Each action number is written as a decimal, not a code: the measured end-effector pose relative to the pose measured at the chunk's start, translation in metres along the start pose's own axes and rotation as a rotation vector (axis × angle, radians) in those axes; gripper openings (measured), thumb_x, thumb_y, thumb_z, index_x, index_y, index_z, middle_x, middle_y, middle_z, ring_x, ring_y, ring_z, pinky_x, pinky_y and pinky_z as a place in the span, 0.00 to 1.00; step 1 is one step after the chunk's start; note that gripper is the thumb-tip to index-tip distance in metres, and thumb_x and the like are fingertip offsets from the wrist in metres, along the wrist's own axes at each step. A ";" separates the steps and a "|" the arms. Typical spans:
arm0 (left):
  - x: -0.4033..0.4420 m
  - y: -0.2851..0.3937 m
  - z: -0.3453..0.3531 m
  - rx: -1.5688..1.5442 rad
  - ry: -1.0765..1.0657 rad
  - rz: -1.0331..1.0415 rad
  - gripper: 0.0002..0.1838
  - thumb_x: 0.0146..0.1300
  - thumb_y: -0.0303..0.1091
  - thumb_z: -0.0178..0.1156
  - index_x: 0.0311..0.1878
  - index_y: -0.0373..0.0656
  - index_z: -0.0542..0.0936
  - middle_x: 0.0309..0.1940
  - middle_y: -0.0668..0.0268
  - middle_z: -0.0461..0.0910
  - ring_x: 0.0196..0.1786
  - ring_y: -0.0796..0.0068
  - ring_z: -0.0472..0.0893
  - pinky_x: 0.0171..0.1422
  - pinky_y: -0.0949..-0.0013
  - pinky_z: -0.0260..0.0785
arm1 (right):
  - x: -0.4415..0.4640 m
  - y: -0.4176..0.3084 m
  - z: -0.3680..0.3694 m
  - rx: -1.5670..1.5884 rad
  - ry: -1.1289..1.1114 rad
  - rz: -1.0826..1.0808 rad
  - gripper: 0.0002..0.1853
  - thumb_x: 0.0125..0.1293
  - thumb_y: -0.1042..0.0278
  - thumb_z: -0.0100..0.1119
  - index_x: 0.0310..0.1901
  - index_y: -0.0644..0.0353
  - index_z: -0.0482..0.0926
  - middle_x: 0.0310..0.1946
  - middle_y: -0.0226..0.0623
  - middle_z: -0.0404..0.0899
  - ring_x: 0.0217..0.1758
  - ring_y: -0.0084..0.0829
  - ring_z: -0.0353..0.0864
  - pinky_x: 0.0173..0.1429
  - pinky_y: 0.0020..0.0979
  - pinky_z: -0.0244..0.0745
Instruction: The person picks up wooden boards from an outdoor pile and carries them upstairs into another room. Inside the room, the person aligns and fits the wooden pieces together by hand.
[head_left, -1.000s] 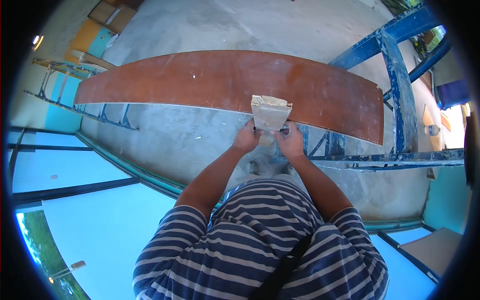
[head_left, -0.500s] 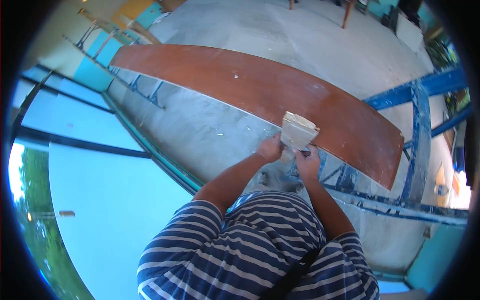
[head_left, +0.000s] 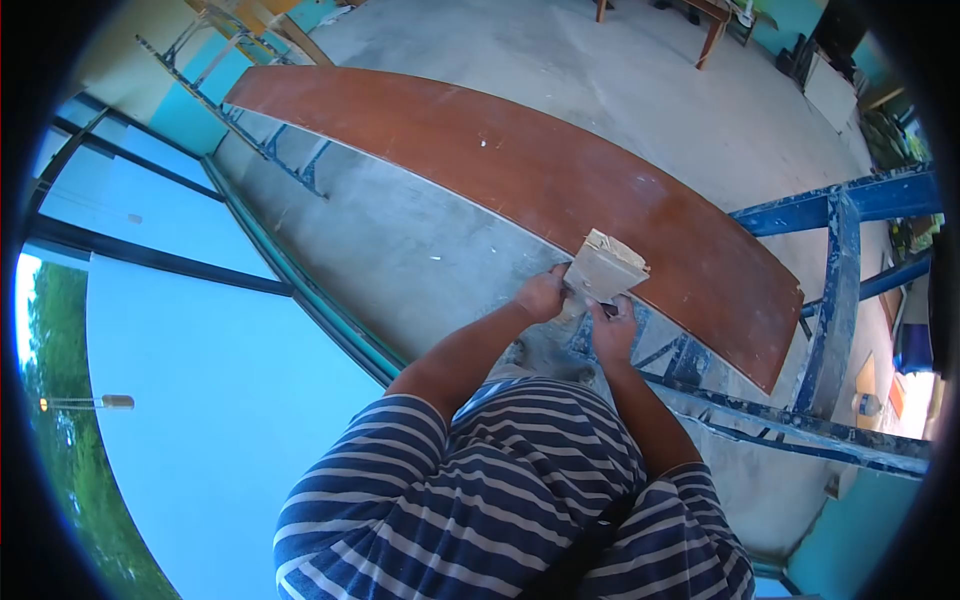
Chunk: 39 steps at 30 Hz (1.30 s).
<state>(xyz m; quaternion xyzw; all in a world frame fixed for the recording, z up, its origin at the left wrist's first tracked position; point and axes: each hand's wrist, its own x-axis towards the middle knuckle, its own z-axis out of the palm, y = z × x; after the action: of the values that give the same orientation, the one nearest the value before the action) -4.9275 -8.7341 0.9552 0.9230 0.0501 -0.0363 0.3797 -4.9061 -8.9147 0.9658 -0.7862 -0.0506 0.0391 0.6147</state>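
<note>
A pale, flat four-sided piece (head_left: 607,274), with a rough, cream-coloured upper edge, is held up in front of my body. Its exact kind is unclear. My left hand (head_left: 541,294) is closed at its lower left corner, the fingers bent against it. My right hand (head_left: 613,327) is closed at its lower edge, where a small dark bit shows by the fingers. Behind the piece stretches a long reddish-brown board (head_left: 450,150) with a curved far edge, its near edge just beyond my hands. The piece overlaps that edge in view; contact cannot be made out.
The long board lies across blue metal scaffold frames (head_left: 845,290), with another frame (head_left: 270,150) at its far left end. Large window panes (head_left: 220,400) line the left side. A dusty concrete floor (head_left: 400,235) lies below. A wooden table leg (head_left: 712,45) stands at the back.
The view has shifted a little. The pale piece appears slightly more to the right and more tilted. Both hands keep hold of it.
</note>
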 end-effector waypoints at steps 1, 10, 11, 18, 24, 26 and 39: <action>-0.001 0.006 -0.005 0.003 -0.025 -0.051 0.29 0.59 0.29 0.57 0.64 0.36 0.64 0.54 0.44 0.75 0.54 0.44 0.77 0.58 0.52 0.70 | 0.000 -0.006 -0.001 0.043 -0.011 0.010 0.18 0.55 0.69 0.72 0.45 0.67 0.78 0.36 0.41 0.82 0.37 0.27 0.82 0.43 0.28 0.76; -0.001 -0.004 -0.004 -0.024 0.021 0.053 0.29 0.59 0.29 0.57 0.64 0.39 0.64 0.53 0.45 0.76 0.55 0.45 0.77 0.58 0.52 0.70 | 0.011 -0.045 -0.020 -0.484 -0.099 -0.245 0.24 0.50 0.64 0.74 0.46 0.64 0.78 0.40 0.47 0.81 0.40 0.46 0.82 0.46 0.38 0.78; 0.000 -0.008 0.000 -0.054 0.022 0.063 0.28 0.59 0.29 0.58 0.63 0.39 0.65 0.52 0.45 0.76 0.54 0.44 0.77 0.58 0.52 0.70 | 0.011 -0.071 -0.025 -0.529 -0.107 -0.157 0.25 0.48 0.62 0.75 0.48 0.62 0.78 0.42 0.47 0.81 0.42 0.48 0.82 0.47 0.39 0.77; 0.000 -0.015 -0.004 -0.125 0.053 0.119 0.28 0.58 0.30 0.61 0.62 0.40 0.67 0.51 0.47 0.78 0.53 0.46 0.78 0.57 0.53 0.71 | 0.022 -0.135 -0.029 -1.048 -0.274 -0.434 0.47 0.40 0.45 0.76 0.63 0.54 0.71 0.60 0.41 0.73 0.68 0.47 0.66 0.70 0.52 0.57; 0.005 -0.020 -0.024 -0.128 -0.092 0.159 0.28 0.58 0.33 0.63 0.62 0.40 0.68 0.52 0.47 0.77 0.54 0.47 0.78 0.59 0.53 0.69 | 0.053 -0.078 -0.040 -1.014 -0.479 -0.456 0.55 0.37 0.43 0.77 0.70 0.49 0.63 0.75 0.40 0.52 0.79 0.46 0.47 0.78 0.56 0.35; 0.003 -0.033 -0.027 -0.155 -0.077 0.179 0.28 0.58 0.34 0.63 0.62 0.40 0.68 0.53 0.47 0.77 0.54 0.46 0.78 0.59 0.53 0.69 | 0.050 -0.075 -0.040 -1.171 -0.452 -0.497 0.57 0.35 0.46 0.79 0.71 0.48 0.61 0.75 0.40 0.52 0.79 0.46 0.46 0.78 0.57 0.35; -0.014 -0.147 -0.168 -0.108 0.048 -0.035 0.25 0.56 0.35 0.64 0.58 0.43 0.73 0.47 0.49 0.81 0.52 0.47 0.79 0.57 0.55 0.71 | 0.090 -0.169 0.068 -1.357 -0.621 -0.189 0.66 0.35 0.55 0.79 0.77 0.42 0.46 0.79 0.38 0.33 0.82 0.45 0.29 0.76 0.66 0.28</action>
<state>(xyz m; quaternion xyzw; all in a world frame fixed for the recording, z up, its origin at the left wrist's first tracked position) -4.9542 -8.5124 0.9735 0.9008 0.0772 -0.0181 0.4270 -4.8303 -8.7969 1.1137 -0.9376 -0.3017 0.1665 -0.0464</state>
